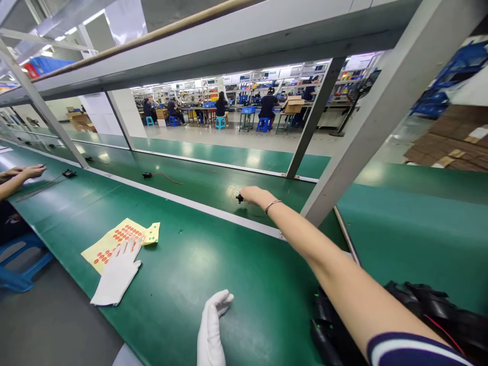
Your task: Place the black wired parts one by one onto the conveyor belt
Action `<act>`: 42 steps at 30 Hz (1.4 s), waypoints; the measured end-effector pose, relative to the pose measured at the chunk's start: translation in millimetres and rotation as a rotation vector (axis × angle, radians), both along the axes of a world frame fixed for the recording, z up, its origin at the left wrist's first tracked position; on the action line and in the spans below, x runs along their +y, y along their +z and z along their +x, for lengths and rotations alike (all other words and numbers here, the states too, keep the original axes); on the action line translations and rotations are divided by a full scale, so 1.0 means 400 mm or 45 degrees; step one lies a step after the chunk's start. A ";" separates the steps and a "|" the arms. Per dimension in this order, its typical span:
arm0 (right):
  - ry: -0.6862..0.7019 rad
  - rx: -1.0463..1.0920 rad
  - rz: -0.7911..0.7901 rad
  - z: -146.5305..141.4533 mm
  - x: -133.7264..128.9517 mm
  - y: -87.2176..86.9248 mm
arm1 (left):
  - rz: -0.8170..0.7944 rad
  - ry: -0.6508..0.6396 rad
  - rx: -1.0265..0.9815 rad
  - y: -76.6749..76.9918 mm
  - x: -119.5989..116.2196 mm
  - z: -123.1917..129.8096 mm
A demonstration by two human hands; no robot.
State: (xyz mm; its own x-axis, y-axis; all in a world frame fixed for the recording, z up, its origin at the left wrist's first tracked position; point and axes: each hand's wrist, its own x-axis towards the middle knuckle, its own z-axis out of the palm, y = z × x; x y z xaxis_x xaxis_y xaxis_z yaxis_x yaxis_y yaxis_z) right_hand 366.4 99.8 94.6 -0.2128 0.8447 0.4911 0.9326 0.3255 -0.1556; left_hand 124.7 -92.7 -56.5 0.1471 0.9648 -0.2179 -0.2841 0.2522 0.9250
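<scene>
My right hand point(253, 195), bare with a bracelet at the wrist, reaches over the sunken green strip past the white rail. Its fingers are closed on a small black part point(239, 199), whose exact kind I cannot make out. My left hand point(213, 325), in a white glove, hovers or rests at the near side of the green table point(183, 284); its fingers are loosely bent and hold nothing. Left of it lies an unworn white glove point(118, 274), partly over a yellow sheet of red oval stickers point(110, 239). A small piece with green dots point(153, 233) adjoins that sheet.
A black part with a red wire point(147, 175) lies on the strip. Several black parts point(415, 305) are heaped at my right, partly behind my arm. Slanted metal posts point(358, 127) and an overhead shelf frame the bench. A co-worker's hands point(28, 173) are at the far left.
</scene>
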 end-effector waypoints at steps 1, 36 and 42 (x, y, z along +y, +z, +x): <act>-0.036 -0.064 -0.082 0.003 -0.003 -0.015 | -0.010 -0.018 0.002 0.000 0.003 -0.003; 0.385 0.247 0.057 -0.052 -0.750 -0.085 | 0.126 -0.825 -0.298 0.201 -0.133 0.096; 0.454 0.269 -0.105 -0.051 -0.776 -0.028 | 0.151 -0.832 -0.108 0.198 -0.143 0.095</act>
State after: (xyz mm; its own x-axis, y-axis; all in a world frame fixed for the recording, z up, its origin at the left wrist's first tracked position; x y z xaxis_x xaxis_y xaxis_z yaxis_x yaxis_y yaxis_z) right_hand 345.8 -210.6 83.3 -0.4010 0.7743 0.4894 0.7085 0.6009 -0.3701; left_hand 162.8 -150.0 22.7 0.7214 0.6881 -0.0780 -0.1800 0.2951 0.9384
